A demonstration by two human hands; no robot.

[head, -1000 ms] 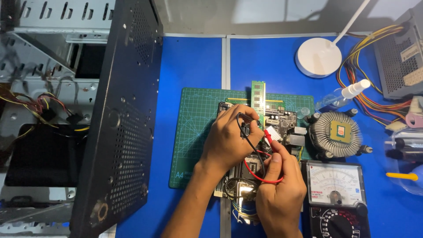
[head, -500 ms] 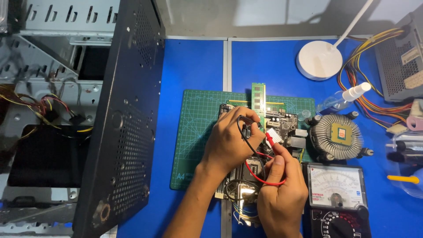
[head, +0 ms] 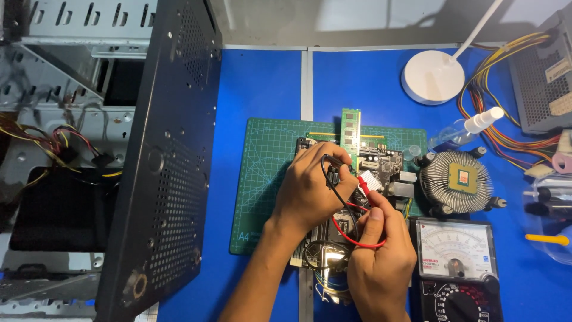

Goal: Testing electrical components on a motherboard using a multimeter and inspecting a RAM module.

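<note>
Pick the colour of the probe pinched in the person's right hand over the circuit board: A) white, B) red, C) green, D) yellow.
B: the right hand pinches a red probe with a red lead looping below it, its tip on the circuit board; the left hand holds the black probe.

By my right wrist sits the analog multimeter (head: 457, 271), its dial face (head: 454, 242) a pale rectangle with curved scales in black, red and green, set in a black body. At the far right, the grey power supply (head: 545, 77) carries a small pale rectangular label (head: 558, 70) on its top. At the right edge lies a clear plastic bag (head: 548, 214) with small parts inside.
</note>
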